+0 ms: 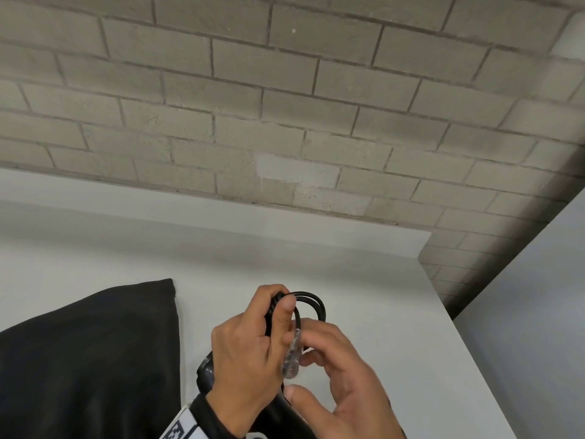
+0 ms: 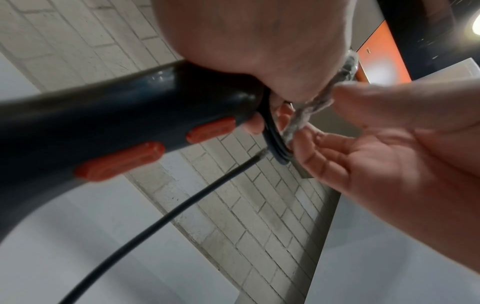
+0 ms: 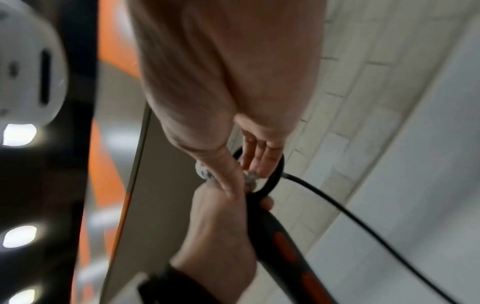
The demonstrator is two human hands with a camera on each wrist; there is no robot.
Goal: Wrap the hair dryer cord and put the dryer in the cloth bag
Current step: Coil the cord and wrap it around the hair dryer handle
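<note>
No brand or readable writing is showing anywhere; the only marking is a black-and-white square pattern on the wrist band (image 1: 182,430) sitting just below the left hand (image 1: 243,353), and it is not legible as text. That left hand is gripping the dark handle of the hair dryer (image 2: 124,115), fingers and thumb curling round its end, with two orange switches (image 2: 122,162) lying on the handle just short of the fingertips. Above the left thumb the black cord (image 1: 311,304) is looping in several turns, pinned against the handle end by that same thumb, while a loose length of it is trailing away below the fingers in both wrist views. The right hand (image 1: 340,375) is sitting just beside the left, its forefinger and thumb pinching a clear, crinkled plastic-looking tie or wrapper (image 1: 292,353) that is hanging down from the loops between the two hands; the other right fingers are lying loosely spread beyond the loops. Whether the plug is inside that clear wrapping cannot be told. Left of the left hand's knuckles, near but not touching, the black cloth bag (image 1: 88,353) is lying flat on the white table (image 1: 364,274), and what, if anything, it holds cannot be seen. Beyond the fingertips a pale brick wall (image 1: 285,99) is rising behind the table. Behind the hands, the wrist views are catching an orange panel (image 2: 381,53) and blurred ceiling lights (image 3: 19,236).
</note>
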